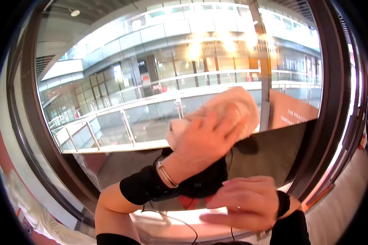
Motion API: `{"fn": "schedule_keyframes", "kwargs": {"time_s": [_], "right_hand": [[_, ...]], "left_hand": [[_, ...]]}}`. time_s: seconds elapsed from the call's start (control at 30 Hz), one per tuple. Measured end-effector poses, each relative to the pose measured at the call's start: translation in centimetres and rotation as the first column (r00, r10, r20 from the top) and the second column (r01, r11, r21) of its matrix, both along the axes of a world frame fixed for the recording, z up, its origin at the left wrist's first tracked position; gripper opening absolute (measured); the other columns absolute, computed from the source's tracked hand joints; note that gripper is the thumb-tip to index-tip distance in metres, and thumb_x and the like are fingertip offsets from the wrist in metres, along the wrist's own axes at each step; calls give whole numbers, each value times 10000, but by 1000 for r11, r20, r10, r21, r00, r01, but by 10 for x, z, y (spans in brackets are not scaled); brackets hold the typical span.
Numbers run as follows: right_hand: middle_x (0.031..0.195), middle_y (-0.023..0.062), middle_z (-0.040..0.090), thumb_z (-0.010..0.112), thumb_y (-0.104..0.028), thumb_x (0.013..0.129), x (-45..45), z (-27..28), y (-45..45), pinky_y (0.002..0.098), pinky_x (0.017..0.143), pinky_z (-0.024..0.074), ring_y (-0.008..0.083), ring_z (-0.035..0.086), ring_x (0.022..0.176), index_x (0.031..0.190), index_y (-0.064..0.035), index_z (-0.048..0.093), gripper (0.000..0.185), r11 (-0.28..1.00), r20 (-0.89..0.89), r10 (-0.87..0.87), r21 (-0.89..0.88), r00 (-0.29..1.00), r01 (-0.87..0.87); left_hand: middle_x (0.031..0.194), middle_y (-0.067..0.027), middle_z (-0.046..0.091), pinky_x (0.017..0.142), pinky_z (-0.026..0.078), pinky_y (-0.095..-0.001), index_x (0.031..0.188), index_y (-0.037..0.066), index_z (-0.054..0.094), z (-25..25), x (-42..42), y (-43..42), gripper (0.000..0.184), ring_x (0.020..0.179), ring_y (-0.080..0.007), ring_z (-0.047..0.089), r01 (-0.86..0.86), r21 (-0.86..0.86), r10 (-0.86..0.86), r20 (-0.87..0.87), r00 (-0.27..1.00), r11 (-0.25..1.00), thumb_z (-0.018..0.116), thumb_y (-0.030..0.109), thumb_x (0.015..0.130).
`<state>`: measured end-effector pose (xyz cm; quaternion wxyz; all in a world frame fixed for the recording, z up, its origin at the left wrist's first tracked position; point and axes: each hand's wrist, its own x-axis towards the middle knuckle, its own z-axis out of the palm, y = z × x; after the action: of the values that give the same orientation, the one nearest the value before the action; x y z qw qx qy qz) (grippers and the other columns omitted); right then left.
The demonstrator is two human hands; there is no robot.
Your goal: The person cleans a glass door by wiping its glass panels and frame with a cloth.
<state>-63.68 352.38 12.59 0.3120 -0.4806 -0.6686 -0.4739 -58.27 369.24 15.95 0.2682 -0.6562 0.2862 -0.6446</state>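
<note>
My left hand [204, 141], with a bangle at the wrist, is raised to the large window pane [151, 102]. It holds a pale folded cloth [239, 100] against the glass, its fingers laid over the cloth. Lower down on the right is my right hand [247, 202], somewhat blurred. Its fingers point to the left, apart from the thumb, and nothing shows in them. A dark reflection appears in the lower glass behind my hands.
Dark brown frames bound the pane on the left [34, 94] and right [333, 94]. A pale sill [171, 224] runs below, with thin dark cables [188, 226] in front of it. White draped fabric [41, 208] lies at the lower left. Railings [129, 128] show beyond the glass.
</note>
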Motion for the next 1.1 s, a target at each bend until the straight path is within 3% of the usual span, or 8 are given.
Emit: {"fn": "schedule_keyframes", "kwargs": {"time_s": [0.13,0.2,0.37,0.47,0.6,0.73,0.87,1.1], "right_hand": [[814,75,639,578,111,664,35,-53,-13,277,497,496,176,616,571,963,-54,724,371,991,-176,-132,-5,975,134],[774,79,640,554,121,676,42,-75,-32,281,487,488,183,609,555,986,-49,712,387,985,-313,-164,-3,935,172],[684,91,623,585,90,733,52,-117,-56,292,509,494,214,616,551,1066,-49,679,374,966,-551,-246,-76,798,246],[677,86,624,585,88,741,60,-125,-54,291,500,487,210,615,543,1050,-46,681,350,958,-522,-265,-46,811,283],[645,90,632,540,93,761,63,-121,-46,282,520,489,208,640,549,964,-14,678,267,958,-543,-229,23,808,286],[649,100,637,538,94,763,61,-128,-54,276,543,501,217,657,574,939,-10,685,252,937,-560,-282,15,779,350],[668,120,653,528,89,774,70,-147,-70,275,556,507,204,666,581,942,11,681,240,929,-620,-261,47,740,366],[653,108,639,546,66,787,77,-159,-58,279,587,503,208,663,609,916,20,675,188,921,-671,-253,52,697,385]], "left_hand": [[1213,-60,584,675,495,-384,1212,158,600,55,10,11,455,957,-259,594,17,88,-29,135,990,996,610,189,758],[1197,-90,572,697,496,-389,1291,131,537,103,12,42,559,945,-300,590,-234,-181,272,232,934,955,640,129,741],[1070,-121,601,730,486,-419,1128,36,623,194,6,69,345,875,-306,572,20,-564,251,400,882,826,602,61,784],[861,-130,622,754,486,-394,895,39,645,155,46,25,128,857,-307,590,192,-139,-167,173,971,972,585,100,800],[921,-96,627,728,470,-418,1013,99,657,42,26,-75,208,836,-238,605,205,313,-192,-71,979,927,575,126,823],[984,-119,627,732,476,-399,1073,98,647,101,12,2,282,887,-272,609,-40,-120,44,31,999,992,592,114,797],[989,-170,611,735,524,-426,1223,105,560,188,-23,130,485,876,-341,623,-211,-655,444,212,870,726,630,73,744],[954,-138,619,711,485,-421,1158,89,589,127,-2,119,344,849,-325,599,-197,-389,294,208,933,900,562,77,815]]}}
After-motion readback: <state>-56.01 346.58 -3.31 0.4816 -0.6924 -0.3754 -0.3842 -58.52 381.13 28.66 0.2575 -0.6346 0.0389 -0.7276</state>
